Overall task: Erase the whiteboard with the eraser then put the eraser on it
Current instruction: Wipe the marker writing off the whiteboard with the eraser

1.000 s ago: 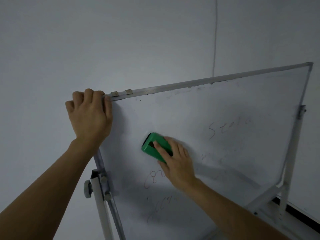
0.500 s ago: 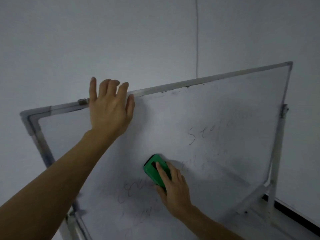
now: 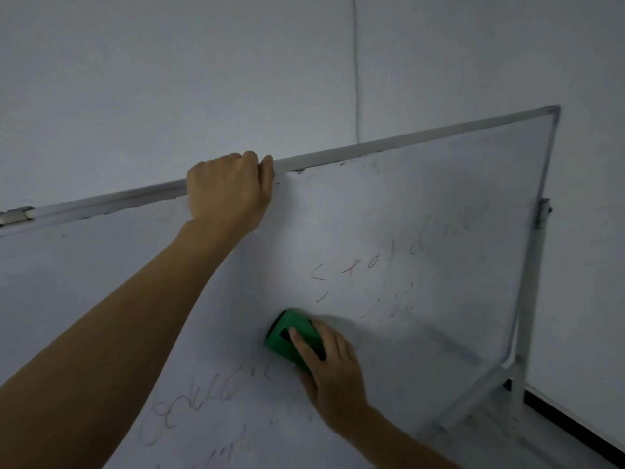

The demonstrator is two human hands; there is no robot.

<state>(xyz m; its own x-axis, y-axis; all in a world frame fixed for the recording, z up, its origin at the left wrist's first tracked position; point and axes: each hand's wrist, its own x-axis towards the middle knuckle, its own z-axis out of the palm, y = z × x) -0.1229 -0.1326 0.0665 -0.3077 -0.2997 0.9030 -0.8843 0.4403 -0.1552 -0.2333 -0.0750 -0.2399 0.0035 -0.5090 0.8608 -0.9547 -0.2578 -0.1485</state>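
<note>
Whiteboard (image 3: 439,204): faint red scrawl (image 3: 351,269), unreadable to us. Green eraser (image 3: 285,335): flat on board's lower centre, half hidden by our right hand (image 3: 334,370) gripping it. Our left hand (image 3: 226,191): fingers hooked over top rim (image 3: 406,141), tips hidden.

The whiteboard (image 3: 422,204) runs off the left and bottom edges, and its smeared writing (image 3: 348,268) cannot be read. The left hand (image 3: 230,191) hides its fingertips behind the top rail (image 3: 406,141); the right hand (image 3: 333,377) covers part of the eraser (image 3: 279,345).

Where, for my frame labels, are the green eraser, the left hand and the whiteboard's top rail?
green eraser (image 3: 296,322): head view, top face
left hand (image 3: 226,192): head view, its back
whiteboard's top rail (image 3: 406,138): head view, bare middle
</note>
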